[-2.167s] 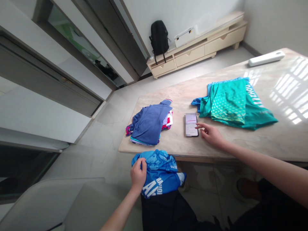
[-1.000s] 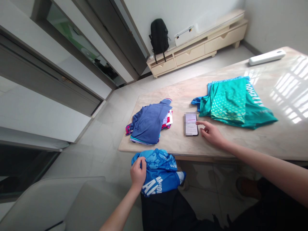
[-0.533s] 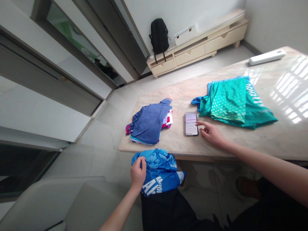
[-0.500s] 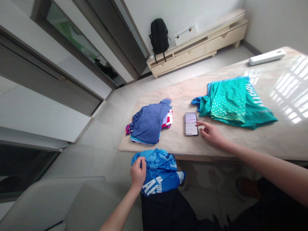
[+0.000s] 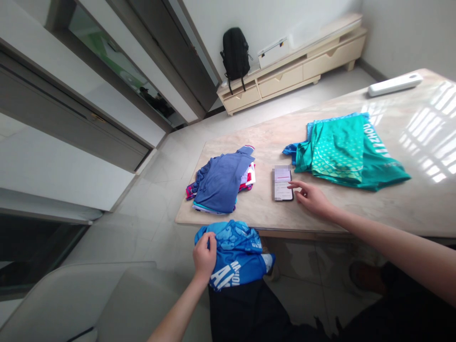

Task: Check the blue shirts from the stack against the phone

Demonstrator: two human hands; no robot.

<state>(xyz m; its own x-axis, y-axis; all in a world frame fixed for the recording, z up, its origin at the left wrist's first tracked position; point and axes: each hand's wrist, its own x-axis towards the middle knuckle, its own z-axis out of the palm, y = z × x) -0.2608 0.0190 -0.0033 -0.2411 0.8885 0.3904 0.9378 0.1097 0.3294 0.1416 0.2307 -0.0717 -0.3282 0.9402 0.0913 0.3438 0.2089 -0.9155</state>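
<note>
My left hand (image 5: 204,259) is pinching the blue shirt (image 5: 238,244) on my lap (image 5: 245,308), by the counter (image 5: 265,211)'s near edge. My right hand (image 5: 315,199) is curling loosely, holding nothing, 1 finger (image 5: 297,185) reaching over the phone (image 5: 283,186)'s right edge, contact unclear. Since a moment ago, only the on-screen lines are shifting, so the shirt is seemingly waiting.
</note>
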